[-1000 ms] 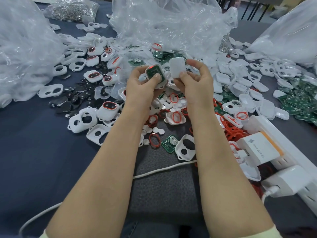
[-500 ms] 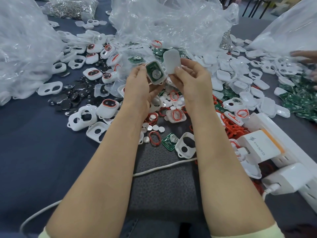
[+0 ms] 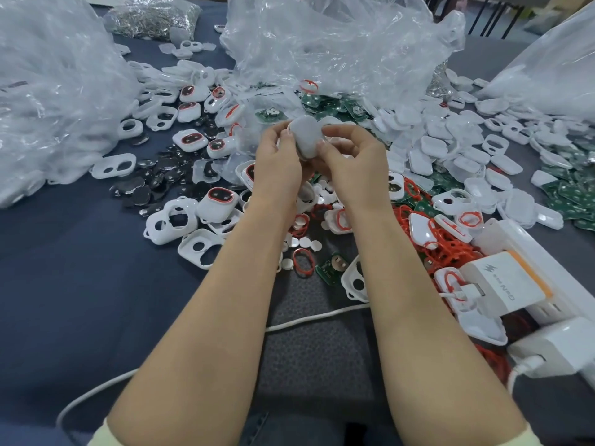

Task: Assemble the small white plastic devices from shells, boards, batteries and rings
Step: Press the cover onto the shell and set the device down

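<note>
Left hand (image 3: 280,165) and right hand (image 3: 354,165) are curled together round one white device shell (image 3: 306,136) (smooth side toward the camera), which is held raised just in front of the clear plastic bag (image 3: 338,43). Open shells (image 3: 170,223), green boards (image 3: 325,104) and red rings (image 3: 444,246) are scattered over the tabletop (image 3: 64,284) in front of that bag.

Both bare forearms reach forward side by side, wrists nearly straight. The left hand (image 3: 279,162) and right hand (image 3: 352,167) meet, curled fingers and thumbs pinching one white shell (image 3: 308,136) between them.
</note>
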Available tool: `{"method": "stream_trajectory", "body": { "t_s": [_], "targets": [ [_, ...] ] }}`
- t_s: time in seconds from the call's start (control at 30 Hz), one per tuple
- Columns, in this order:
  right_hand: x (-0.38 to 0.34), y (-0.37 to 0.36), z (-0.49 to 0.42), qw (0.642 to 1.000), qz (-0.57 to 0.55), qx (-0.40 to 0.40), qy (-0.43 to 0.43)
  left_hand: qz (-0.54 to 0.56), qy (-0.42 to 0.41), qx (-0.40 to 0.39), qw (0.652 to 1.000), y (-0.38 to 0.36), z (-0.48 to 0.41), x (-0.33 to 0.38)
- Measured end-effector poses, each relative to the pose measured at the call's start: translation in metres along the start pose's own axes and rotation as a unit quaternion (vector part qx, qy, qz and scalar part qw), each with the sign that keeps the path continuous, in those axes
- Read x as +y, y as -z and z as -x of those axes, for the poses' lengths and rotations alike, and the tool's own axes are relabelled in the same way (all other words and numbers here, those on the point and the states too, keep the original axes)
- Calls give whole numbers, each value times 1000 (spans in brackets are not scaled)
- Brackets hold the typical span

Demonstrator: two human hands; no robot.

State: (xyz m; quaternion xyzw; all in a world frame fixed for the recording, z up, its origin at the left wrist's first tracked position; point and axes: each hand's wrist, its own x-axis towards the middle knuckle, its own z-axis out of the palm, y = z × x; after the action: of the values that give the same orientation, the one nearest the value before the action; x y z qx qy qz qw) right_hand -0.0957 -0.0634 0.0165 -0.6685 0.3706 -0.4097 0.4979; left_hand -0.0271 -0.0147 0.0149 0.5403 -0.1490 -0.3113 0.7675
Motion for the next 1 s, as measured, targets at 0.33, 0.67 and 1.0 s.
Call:
{"method": "stream_trajectory", "body": {
  "t_s": [0.33, 0.67, 1.0],
  "targets": [
    [1, -1, 0, 1000, 14, 19, -1, -85, -52, -1, 995, 0, 7, 0],
    [-4, -2, 5, 989, 112, 59, 81, -94, -74, 2, 993, 2, 6, -1],
    [-4, -3, 6, 991, 73, 68, 87, -75, -62, -7, 995, 2, 8, 1]
  ]
}}
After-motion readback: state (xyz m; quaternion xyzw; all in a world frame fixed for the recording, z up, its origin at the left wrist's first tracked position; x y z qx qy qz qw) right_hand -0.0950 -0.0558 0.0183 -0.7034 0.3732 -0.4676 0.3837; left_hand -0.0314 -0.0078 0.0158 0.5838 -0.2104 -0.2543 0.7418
